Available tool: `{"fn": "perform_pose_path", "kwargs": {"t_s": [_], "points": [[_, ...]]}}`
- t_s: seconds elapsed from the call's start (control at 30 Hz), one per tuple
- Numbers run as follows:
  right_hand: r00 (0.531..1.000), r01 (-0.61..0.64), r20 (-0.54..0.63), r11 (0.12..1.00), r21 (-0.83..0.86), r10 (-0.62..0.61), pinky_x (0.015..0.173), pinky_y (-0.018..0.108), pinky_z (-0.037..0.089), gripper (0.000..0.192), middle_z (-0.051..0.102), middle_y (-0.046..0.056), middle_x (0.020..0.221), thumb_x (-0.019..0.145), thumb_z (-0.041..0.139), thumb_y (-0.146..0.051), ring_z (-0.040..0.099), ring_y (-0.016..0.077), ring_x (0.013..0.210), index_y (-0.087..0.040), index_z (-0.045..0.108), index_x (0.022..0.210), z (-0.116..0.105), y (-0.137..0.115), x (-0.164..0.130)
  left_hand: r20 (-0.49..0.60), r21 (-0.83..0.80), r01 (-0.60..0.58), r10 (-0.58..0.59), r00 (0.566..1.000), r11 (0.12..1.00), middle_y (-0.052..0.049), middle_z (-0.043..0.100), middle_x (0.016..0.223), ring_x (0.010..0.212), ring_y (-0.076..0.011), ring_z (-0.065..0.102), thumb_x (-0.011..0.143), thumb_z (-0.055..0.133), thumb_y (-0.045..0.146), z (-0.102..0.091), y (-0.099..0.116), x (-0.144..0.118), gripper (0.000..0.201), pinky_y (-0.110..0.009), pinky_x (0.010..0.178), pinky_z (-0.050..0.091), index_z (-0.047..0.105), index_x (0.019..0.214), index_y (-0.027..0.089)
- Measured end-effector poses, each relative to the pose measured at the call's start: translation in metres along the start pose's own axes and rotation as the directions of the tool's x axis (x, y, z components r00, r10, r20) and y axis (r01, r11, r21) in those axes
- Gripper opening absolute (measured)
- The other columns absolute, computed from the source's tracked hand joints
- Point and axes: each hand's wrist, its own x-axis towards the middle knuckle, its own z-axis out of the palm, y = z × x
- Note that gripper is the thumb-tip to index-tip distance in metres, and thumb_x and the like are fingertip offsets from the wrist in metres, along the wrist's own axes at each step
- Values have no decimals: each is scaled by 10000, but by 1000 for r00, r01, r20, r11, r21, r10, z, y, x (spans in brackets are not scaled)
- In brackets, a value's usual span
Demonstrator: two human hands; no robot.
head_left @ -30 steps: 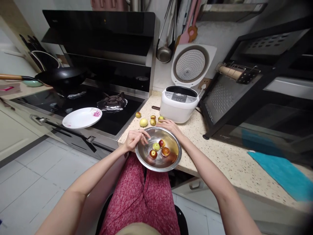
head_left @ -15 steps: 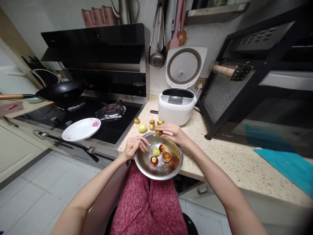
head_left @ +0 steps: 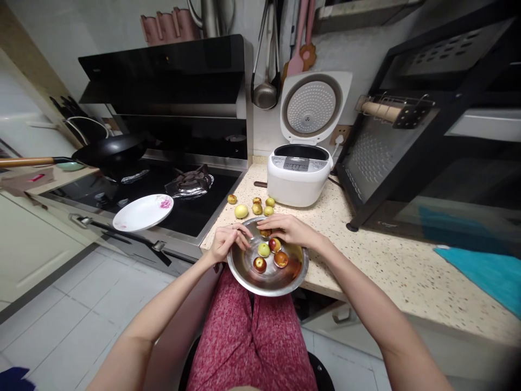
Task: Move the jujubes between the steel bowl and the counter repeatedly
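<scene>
Pinching a small fruit (head_left: 265,233) in its fingertips, the right hand (head_left: 287,229) is hovering over the far rim of the steel bowl (head_left: 248,278), while the left hand (head_left: 226,243) is gripping the bowl's near-left rim. The bowl is overhanging the speckled counter (head_left: 386,266) edge, holding four jujubes (head_left: 269,255). More fruits (head_left: 251,205) are lying just beyond, before the open rice cooker (head_left: 299,179).

Even indoor light, fairly bright; glare glints on the metal bowl (head_left: 267,277). Edges around it bend strongly and blur at corners.
</scene>
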Motion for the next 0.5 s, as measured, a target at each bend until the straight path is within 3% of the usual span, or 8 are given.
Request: {"fn": "perform_pose_path", "kwargs": {"t_s": [0.2,0.37,0.5], "points": [[1000,-3,9,1000,19,3,1104,450,543,449,732,75,1334,938,648,-55,690,209,1234,-273,710,1325,-1,-3,0,-94,98,-5,14,995,995,-115,817,991,1100,-262,704,1109,354,322,-2,0,3,528,-459,982,552,837,961,168],[1000,-23,-4,1000,15,23,1096,452,549,439,752,72,1295,928,646,-36,700,217,1215,-260,729,1296,0,-4,-1,-248,173,184,-138,959,968,-114,781,1163,1199,-262,677,1112,345,396,-3,-4,6,498,-487,1105,494,796,1124,185],[997,-17,-72,1000,5,17,1091,452,553,406,759,66,1280,950,620,-59,705,211,1206,-272,739,1274,0,-5,-2,-332,222,316,-233,914,922,-121,725,1295,1264,-254,648,1093,421,415,-7,-21,9,412,-478,1167,463,740,1227,192]]}}
